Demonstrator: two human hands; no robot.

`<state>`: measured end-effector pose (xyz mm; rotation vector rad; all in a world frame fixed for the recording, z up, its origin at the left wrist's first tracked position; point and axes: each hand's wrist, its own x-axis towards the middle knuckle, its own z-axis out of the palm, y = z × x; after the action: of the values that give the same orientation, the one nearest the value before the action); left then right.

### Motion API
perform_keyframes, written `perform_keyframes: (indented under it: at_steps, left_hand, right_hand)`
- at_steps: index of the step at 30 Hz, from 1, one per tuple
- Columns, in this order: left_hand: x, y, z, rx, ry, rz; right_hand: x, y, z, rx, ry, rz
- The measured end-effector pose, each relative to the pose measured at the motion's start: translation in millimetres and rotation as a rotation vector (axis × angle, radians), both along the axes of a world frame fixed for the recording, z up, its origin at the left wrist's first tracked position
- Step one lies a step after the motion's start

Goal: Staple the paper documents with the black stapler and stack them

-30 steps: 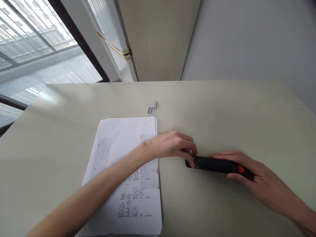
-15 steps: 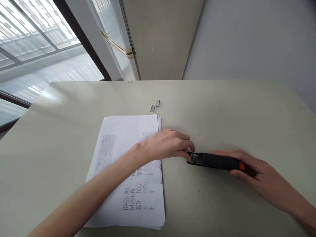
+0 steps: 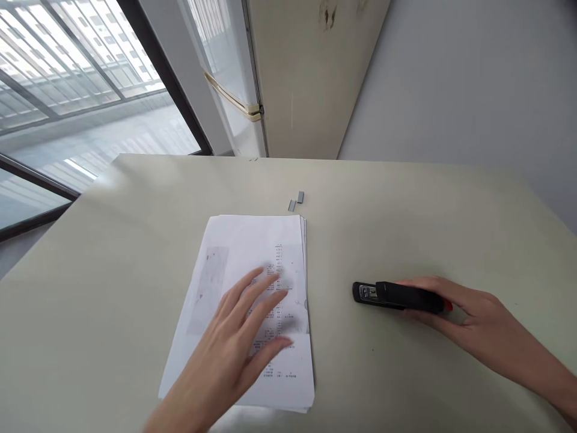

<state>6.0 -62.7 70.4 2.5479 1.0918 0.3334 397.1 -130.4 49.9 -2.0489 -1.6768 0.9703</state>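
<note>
From the head view, my right hand (image 3: 469, 316) grips the black stapler (image 3: 408, 296) at centre right. My left hand (image 3: 234, 337) spreads open over the paper stack (image 3: 259, 231), left of centre, whose print (image 3: 278, 255) is too small to read.

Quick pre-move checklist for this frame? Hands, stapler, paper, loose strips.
1. Right hand on the stapler: ok, gripping its rear part.
2. Left hand free: ok, spread over the paper stack, holding nothing. Touching the paper: cannot tell.
3. Stapler apart from paper: ok, to the right of the stack with a gap between.
4. Stack squared: not ok, sheets stick out slightly along the right and near edges.
5. Two grey strips off the paper: ok, lying beyond the stack's far edge.
6. Staples loaded: cannot tell, the stapler's inside is hidden.
</note>
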Motion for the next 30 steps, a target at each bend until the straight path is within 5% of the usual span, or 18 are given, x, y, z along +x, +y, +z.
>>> perform_keyframes:
  at_steps: [7,13,21,30]
  left_hand:
    - [-52,-42,-24.0,0.179,0.173,-0.046]
    - [-54,-45,-23.0,0.343,0.174,-0.117]
    - [-56,-55,-7.0,0.411,0.082,-0.218]
    - [-65,-61,-14.6,0.446,-0.006,-0.127]
  right_hand:
    - [19,-10,-8.3,0.065,-0.047,-0.049]
    - [33,-20,-20.3,0.012,-0.082,-0.083]
    - [37,-32,-13.7,0.050,-0.083,-0.104]
    - [37,-33,-19.1,0.084,-0.053,-0.101]
